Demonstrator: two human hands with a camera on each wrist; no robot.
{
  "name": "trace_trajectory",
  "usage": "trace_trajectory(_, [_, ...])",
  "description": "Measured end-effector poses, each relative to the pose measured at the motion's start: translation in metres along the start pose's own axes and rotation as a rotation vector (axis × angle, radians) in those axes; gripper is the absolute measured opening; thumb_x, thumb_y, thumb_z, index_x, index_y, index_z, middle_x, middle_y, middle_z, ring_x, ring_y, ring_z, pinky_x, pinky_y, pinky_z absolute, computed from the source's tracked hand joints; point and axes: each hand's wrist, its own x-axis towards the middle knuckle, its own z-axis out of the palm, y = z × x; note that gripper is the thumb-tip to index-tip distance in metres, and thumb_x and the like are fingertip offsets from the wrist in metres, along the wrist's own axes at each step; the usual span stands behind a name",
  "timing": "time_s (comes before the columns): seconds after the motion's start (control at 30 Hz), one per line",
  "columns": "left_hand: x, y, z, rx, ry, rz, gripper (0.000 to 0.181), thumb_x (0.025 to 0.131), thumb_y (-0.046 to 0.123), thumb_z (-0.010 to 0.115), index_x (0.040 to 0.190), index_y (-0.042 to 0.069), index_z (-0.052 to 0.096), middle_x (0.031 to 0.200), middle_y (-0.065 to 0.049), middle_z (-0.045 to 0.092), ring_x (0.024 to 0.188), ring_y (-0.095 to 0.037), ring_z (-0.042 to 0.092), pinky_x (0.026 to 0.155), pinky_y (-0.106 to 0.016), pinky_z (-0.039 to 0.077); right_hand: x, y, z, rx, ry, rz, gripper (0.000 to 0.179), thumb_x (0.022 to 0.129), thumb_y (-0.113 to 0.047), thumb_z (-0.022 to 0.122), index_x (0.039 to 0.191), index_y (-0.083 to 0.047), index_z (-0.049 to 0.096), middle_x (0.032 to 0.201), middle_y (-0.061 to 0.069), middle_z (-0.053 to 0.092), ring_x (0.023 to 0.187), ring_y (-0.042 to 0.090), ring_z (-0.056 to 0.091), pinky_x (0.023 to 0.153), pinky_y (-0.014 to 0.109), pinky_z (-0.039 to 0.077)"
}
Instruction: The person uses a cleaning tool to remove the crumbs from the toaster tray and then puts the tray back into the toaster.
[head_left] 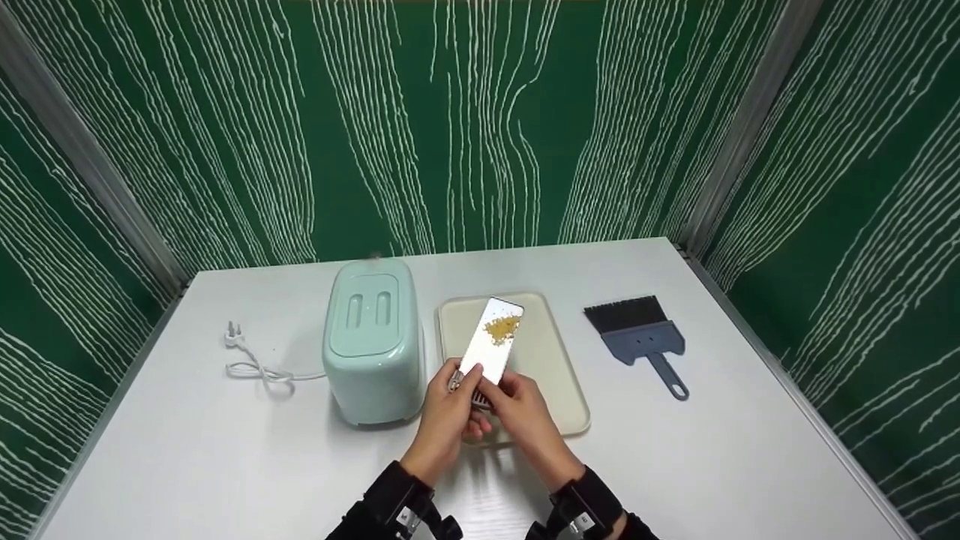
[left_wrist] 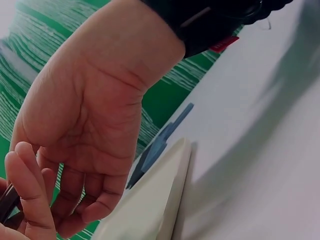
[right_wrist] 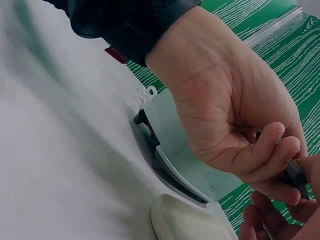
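Note:
Both hands grip the dark slotted end of a shiny flat crumb tray (head_left: 480,358) in the head view, their thumbs on top. It points away from me above a cream tray (head_left: 551,360). Yellow crumbs (head_left: 501,328) lie heaped toward its far end. My left hand (head_left: 448,409) holds its left edge; my right hand (head_left: 527,409) pinches the right side. In the right wrist view, the crumb tray's dark end (right_wrist: 296,175) shows between the fingers. A mint-green toaster (head_left: 375,345) stands upright left of the cream tray.
A white power cord with a plug (head_left: 234,335) trails left from the toaster. On the right of the white table (head_left: 720,465) lies a blue-grey hand brush (head_left: 641,341) with black bristles. Green walls with white streaks (head_left: 480,127) enclose the table's back and sides.

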Motion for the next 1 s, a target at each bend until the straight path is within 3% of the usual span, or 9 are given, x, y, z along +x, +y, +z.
trace_trajectory(0.13, [0.002, -0.001, 0.0, -0.008, -0.004, 0.005, 0.033, 0.109, 0.032, 0.065, 0.124, 0.004, 0.057, 0.068, -0.005, 0.064, 0.04, -0.008, 0.057, 0.037, -0.019, 0.045, 0.0, 0.002, 0.001, -0.039, 0.002, -0.037, 0.028, 0.107, -0.021, 0.065, 0.108, 0.005, 0.075, 0.092, 0.008, 0.077, 0.079, 0.01, 0.063, 0.074, 0.022, 0.051])
trace_trajectory(0.4, [0.005, -0.005, -0.002, 0.019, -0.018, 0.015, 0.036, 0.11, 0.035, 0.063, 0.128, 0.004, 0.058, 0.069, -0.004, 0.064, 0.041, -0.008, 0.057, 0.038, -0.02, 0.046, -0.003, 0.006, 0.004, -0.022, -0.019, -0.052, 0.033, 0.113, -0.025, 0.056, 0.119, 0.004, 0.07, 0.091, 0.007, 0.073, 0.078, 0.011, 0.062, 0.076, 0.023, 0.051])
trace_trajectory(0.7, [0.004, -0.01, -0.008, 0.056, -0.01, 0.032, 0.027, 0.111, 0.022, 0.061, 0.13, 0.003, 0.057, 0.073, -0.005, 0.065, 0.044, -0.007, 0.057, 0.041, -0.02, 0.049, -0.003, 0.008, 0.003, 0.027, -0.073, -0.034, 0.038, 0.114, -0.029, 0.054, 0.12, 0.005, 0.07, 0.087, 0.003, 0.071, 0.076, 0.011, 0.063, 0.073, 0.023, 0.052])
trace_trajectory(1.0, [0.003, -0.008, -0.009, 0.031, -0.032, 0.028, 0.028, 0.11, 0.022, 0.063, 0.126, 0.001, 0.056, 0.073, -0.007, 0.066, 0.044, -0.008, 0.061, 0.041, -0.021, 0.051, -0.002, 0.003, -0.009, -0.027, -0.085, 0.025, 0.043, 0.114, -0.032, 0.053, 0.11, 0.006, 0.072, 0.087, 0.002, 0.072, 0.079, 0.01, 0.067, 0.083, 0.037, 0.063])
